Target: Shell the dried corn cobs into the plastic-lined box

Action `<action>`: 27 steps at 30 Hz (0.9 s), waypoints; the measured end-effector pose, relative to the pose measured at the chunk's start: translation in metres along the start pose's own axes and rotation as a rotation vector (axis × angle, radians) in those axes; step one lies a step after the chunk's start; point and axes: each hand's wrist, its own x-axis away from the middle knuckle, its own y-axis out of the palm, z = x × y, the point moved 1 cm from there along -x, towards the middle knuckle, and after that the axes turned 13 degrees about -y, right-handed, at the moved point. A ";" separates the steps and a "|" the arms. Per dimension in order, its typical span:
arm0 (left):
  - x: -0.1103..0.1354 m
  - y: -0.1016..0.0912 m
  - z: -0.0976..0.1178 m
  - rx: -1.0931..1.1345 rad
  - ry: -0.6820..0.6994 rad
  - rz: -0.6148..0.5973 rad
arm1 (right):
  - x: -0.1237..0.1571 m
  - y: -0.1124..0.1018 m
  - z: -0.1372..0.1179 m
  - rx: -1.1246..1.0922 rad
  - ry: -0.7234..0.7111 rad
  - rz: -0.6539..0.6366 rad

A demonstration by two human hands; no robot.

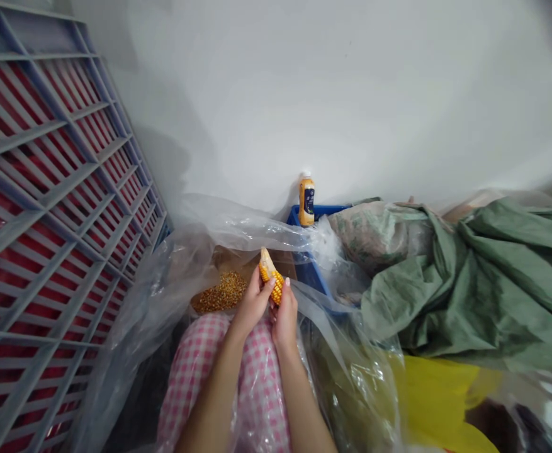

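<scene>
Between my two hands is an ear of corn (272, 283), tilted with its pale, stripped tip pointing up and away from me. Yellow kernels still cover its lower part. My left hand (255, 301) is closed around the left side, its thumb lying on the kernels. On the right side, my right hand (285, 314) grips the lower end with the thumb pressed against the rows. Left of and beyond my hands, a heap of loose corn kernels (223, 292) lies in a box lined with clear plastic sheeting (162, 277).
A slatted plastic crate (68, 163) stands tall at my left. Against the wall, a bottle with orange contents (306, 200) stands at a blue bin (311, 270). Green cloth (483, 283) and a yellow sheet (436, 396) lie to the right. Plastic drapes around my knees.
</scene>
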 end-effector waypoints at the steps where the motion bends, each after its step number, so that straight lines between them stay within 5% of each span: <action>1: 0.000 0.000 -0.001 -0.007 0.007 0.007 | 0.000 0.000 0.001 0.017 -0.011 -0.008; 13: 0.000 0.002 0.002 0.056 -0.055 0.074 | 0.000 -0.003 0.001 0.250 -0.160 0.002; 21: -0.003 -0.005 0.000 0.222 -0.094 -0.002 | -0.001 -0.002 0.000 -0.199 0.217 -0.062; 27: 0.002 -0.004 0.007 0.099 0.007 -0.062 | -0.004 -0.003 0.000 -0.316 0.297 -0.172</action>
